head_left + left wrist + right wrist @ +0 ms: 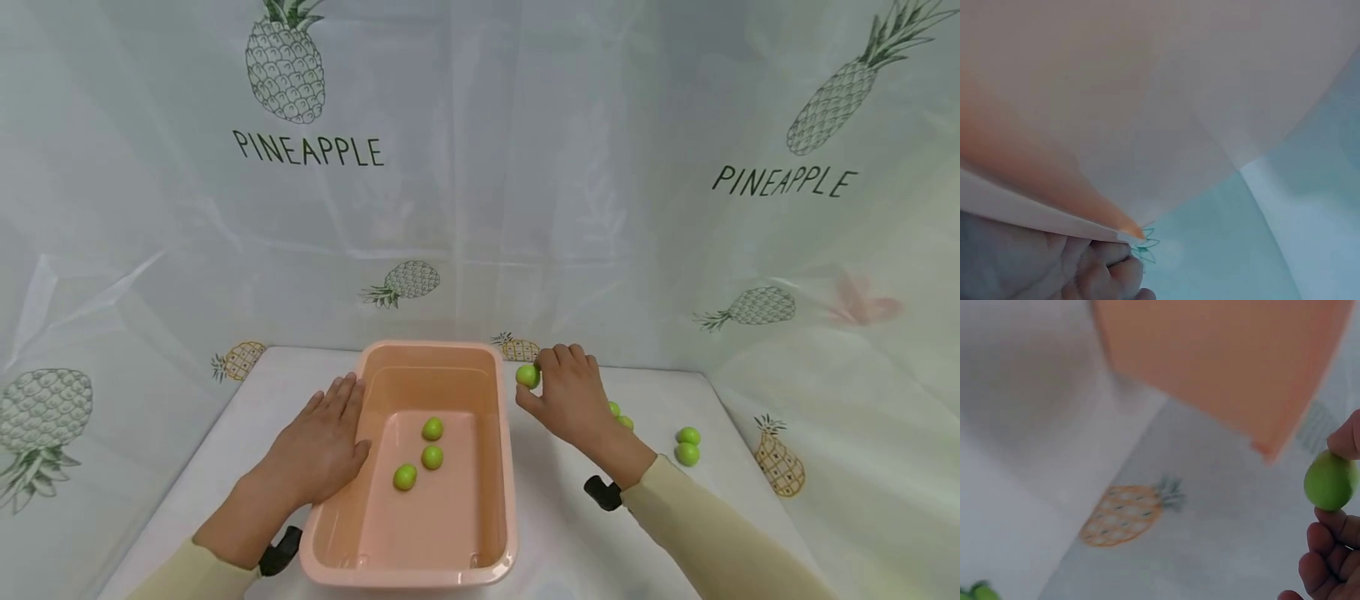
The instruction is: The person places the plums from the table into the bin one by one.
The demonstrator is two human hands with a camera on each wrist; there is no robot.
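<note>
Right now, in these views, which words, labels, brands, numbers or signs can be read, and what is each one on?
"PINEAPPLE": on the backdrop sheet, below the upright pineapple drawing at upper left.
"PINEAPPLE": same sheet, below the tilted pineapple drawing at upper right.
No lettering shows on the pink basin or the round green items; neither wrist view shows readable text.

Left fingers (pixel 352 402) lie straight while right fingers (pixel 562 357) curl, pinching.

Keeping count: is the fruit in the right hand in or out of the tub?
Out: in the head view, the right hand pinches the fruit to the right of the tub.
</note>
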